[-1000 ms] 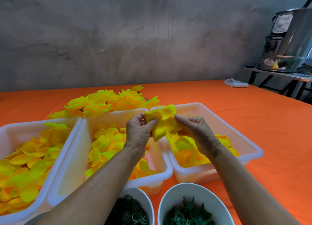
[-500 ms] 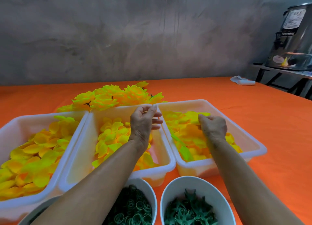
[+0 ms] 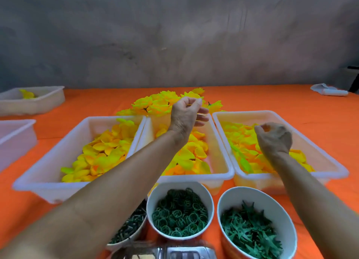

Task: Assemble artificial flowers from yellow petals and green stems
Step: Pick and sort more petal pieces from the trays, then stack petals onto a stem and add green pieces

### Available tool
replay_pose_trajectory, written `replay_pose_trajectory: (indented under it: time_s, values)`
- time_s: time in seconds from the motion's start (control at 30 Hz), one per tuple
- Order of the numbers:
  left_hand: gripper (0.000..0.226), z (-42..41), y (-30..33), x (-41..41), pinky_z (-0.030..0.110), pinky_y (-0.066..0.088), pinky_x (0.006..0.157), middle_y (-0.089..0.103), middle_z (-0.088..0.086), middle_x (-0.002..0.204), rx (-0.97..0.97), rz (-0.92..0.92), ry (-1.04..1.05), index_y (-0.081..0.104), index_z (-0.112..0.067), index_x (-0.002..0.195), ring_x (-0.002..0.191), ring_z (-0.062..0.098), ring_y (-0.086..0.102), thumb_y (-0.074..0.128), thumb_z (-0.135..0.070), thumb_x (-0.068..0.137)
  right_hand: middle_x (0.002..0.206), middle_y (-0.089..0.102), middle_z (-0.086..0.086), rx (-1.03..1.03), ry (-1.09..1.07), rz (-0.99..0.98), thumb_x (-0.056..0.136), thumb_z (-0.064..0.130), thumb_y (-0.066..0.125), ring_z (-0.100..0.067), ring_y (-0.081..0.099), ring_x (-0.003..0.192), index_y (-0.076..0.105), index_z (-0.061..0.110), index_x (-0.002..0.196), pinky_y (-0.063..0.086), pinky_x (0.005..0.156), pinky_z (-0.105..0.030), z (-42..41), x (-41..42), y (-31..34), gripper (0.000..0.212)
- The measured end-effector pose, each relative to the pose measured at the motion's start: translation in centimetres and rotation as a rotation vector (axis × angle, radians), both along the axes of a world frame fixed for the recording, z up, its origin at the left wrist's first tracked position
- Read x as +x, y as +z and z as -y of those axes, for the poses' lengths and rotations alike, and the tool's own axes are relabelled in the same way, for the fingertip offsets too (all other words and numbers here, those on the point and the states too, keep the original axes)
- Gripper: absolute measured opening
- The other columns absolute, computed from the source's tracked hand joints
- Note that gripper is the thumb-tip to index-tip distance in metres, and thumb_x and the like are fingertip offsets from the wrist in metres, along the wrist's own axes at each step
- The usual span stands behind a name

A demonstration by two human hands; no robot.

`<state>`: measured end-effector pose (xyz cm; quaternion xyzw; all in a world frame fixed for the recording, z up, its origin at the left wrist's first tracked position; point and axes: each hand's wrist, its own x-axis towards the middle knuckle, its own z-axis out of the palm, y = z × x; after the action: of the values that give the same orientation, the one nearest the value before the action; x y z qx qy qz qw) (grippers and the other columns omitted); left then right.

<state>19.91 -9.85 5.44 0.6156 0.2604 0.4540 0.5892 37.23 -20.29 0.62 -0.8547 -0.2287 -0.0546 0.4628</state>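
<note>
Three white trays hold loose yellow petals: left tray [image 3: 48, 171], middle tray [image 3: 219, 161], right tray [image 3: 330, 161]. Behind them lies a pile of finished yellow flowers [image 3: 155, 105]. My left hand [image 3: 186, 113] hovers above the far end of the middle tray, fingers loosely curled, with nothing plainly in it. My right hand [image 3: 275, 138] reaches down into the right tray, its fingertips pinching a yellow petal [image 3: 267, 127]. In front, a white bowl holds green star-shaped calyx pieces [image 3: 250, 231], another holds green rings [image 3: 180, 214], and a third holds dark green stems [image 3: 130, 225].
Everything stands on an orange tablecloth [image 3: 291, 101]. Two more white trays sit at the far left, one empty-looking [image 3: 15, 134] and one with a few yellow pieces [image 3: 38, 99]. A white folded cloth [image 3: 328, 90] lies at the far right. A grey wall stands behind.
Both hands held a yellow flower together a second ago; it has left them. My right hand went down into the right tray, my left hand rose toward the flower pile.
</note>
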Motion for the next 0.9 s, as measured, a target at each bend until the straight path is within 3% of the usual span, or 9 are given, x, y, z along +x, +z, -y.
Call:
replay_pose_trajectory:
  time_s: [0.03,0.17,0.3,0.43,0.53,0.77,0.9]
  values:
    - [0.011,0.1,-0.2,-0.9,0.021,0.047,0.046,0.067,0.006,0.074,0.014,-0.022,0.002,0.052,-0.013,0.086,0.049,0.013,0.060,0.048,-0.014,0.097,0.105,0.066,-0.028,-0.035,0.027,0.097,0.089,0.024,0.059,-0.042,0.058,0.103,0.071,0.003,0.102,0.044,0.085,-0.040,0.2,-0.2,0.5,0.028]
    - [0.014,1.0,-0.8,-4.7,0.023,0.048,0.049,0.067,0.006,0.073,0.070,-0.112,0.017,0.056,-0.010,0.086,0.052,0.015,0.059,0.047,-0.009,0.096,0.093,0.069,-0.025,0.045,0.160,0.152,0.085,0.022,0.062,-0.033,0.064,0.093,0.074,0.003,0.095,0.044,0.080,-0.038,0.7,-2.2,3.1,0.025]
    - [0.017,2.6,-1.1,-8.1,0.022,0.048,0.049,0.066,0.006,0.072,0.107,-0.162,0.022,0.057,-0.011,0.081,0.053,0.015,0.059,0.047,-0.007,0.095,0.064,0.057,-0.004,0.163,0.364,0.118,0.083,0.019,0.065,-0.013,0.050,0.069,0.074,0.003,0.083,0.038,0.066,-0.030,1.5,-6.9,3.5,0.018]
    - [0.018,4.0,-1.4,-11.0,0.025,0.048,0.050,0.066,0.005,0.070,0.146,-0.177,0.040,0.057,-0.011,0.080,0.053,0.016,0.059,0.049,-0.007,0.095,0.071,0.066,-0.010,0.201,0.567,-0.010,0.082,0.017,0.069,-0.011,0.053,0.066,0.074,0.007,0.077,0.039,0.064,-0.026,2.3,-11.8,2.8,0.012]
    - [0.017,5.0,-1.6,-13.2,0.025,0.049,0.051,0.067,0.005,0.071,0.161,-0.182,0.049,0.058,-0.011,0.081,0.054,0.017,0.060,0.049,-0.008,0.095,0.066,0.060,-0.010,0.211,0.680,-0.091,0.082,0.014,0.069,-0.007,0.045,0.054,0.072,0.005,0.072,0.035,0.054,-0.023,3.0,-14.6,2.8,0.014]
    - [0.017,6.3,-3.7,-19.0,0.023,0.048,0.050,0.067,0.004,0.068,0.181,-0.196,0.135,0.059,-0.013,0.079,0.054,0.017,0.060,0.053,-0.008,0.094,0.068,0.062,-0.014,0.158,0.988,-0.268,0.079,0.007,0.071,-0.017,0.049,0.063,0.070,0.003,0.075,0.039,0.053,-0.020,4.3,-20.8,2.2,0.006]
    - [0.019,7.8,-6.1,-21.6,0.023,0.046,0.052,0.068,0.002,0.066,0.132,-0.202,0.225,0.060,-0.016,0.076,0.052,0.011,0.060,0.055,-0.005,0.091,0.070,0.066,-0.011,0.046,1.125,-0.210,0.077,0.005,0.073,-0.012,0.055,0.066,0.072,0.010,0.073,0.042,0.064,-0.025,3.9,-23.0,1.6,0.007]
